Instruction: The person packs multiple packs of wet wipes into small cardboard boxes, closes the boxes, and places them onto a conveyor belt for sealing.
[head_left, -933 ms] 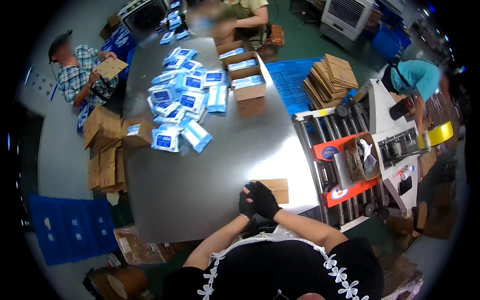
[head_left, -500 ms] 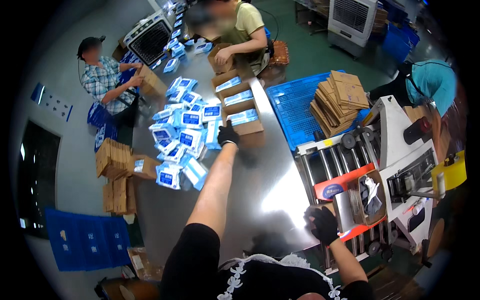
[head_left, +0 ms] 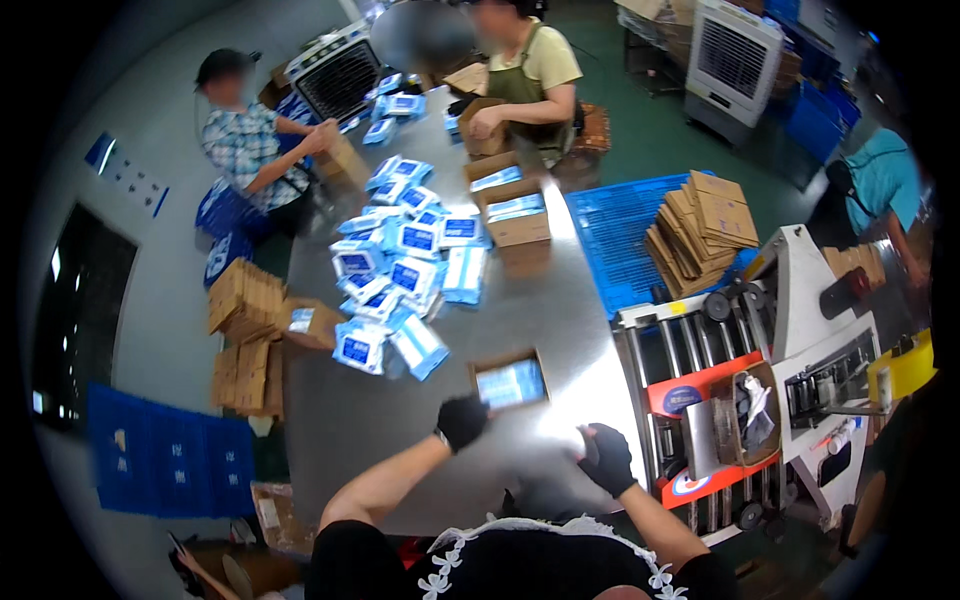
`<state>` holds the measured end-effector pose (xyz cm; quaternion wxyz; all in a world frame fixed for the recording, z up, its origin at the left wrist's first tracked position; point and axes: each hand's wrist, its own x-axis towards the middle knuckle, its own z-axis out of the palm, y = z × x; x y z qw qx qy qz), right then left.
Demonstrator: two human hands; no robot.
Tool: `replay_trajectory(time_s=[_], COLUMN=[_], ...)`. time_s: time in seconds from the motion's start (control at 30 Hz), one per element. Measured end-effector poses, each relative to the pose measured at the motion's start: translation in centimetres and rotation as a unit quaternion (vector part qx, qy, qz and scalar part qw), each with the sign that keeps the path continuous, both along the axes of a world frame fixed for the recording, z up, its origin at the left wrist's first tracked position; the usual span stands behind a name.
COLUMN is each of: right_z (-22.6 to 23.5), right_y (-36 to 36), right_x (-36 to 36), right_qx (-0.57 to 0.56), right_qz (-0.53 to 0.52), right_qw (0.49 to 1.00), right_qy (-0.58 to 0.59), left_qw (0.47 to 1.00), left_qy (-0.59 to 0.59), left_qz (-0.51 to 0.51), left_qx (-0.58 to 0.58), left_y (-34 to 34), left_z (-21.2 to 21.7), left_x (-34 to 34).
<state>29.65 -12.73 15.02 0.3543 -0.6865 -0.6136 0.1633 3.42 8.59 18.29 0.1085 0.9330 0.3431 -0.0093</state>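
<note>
An open cardboard box with blue-and-white soft packs inside lies on the steel table in front of me. My left hand, in a black glove, is closed at the box's near left corner. To the right of the box, my gloved right hand has its fingers curled round a small thing that I cannot make out. Farther up the table are more filled boxes, lined up by a heap of blue-and-white wipe packs.
Beside the table's right edge stands a roller machine, with flat cartons on a blue crate behind it. Stacked cartons line the left edge. Two people handle boxes at the far end; another bends at the far right.
One box has come away from the row toward me, with my left hand drawn back beside it. My right hand has moved left from the machine over the table. The view has shifted slightly.
</note>
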Motion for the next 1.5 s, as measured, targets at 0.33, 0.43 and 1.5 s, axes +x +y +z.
replay_trajectory(time_s=[0.33, 0.43, 1.5], right_z=[-0.5, 0.0, -2.5], right_y=[2.6, 3.0, -6.2], right_x=[-13.2, -13.4, 4.5], right_qx=[-0.224, -0.206, -0.012], right_qz=[0.484, 0.427, 0.033], right_qw=[0.84, 0.879, 0.995], right_qy=[0.095, 0.041, -0.093], left_qw=[0.944, 0.914, 0.571], left_qy=[-0.134, -0.253, -0.308], left_qz=[-0.026, 0.235, 0.316], left_qx=[-0.302, -0.214, -0.692], left_y=[-15.5, -17.3, -16.9], left_z=[-0.6, -4.7, -17.2], left_x=[-11.5, -13.1, -5.1])
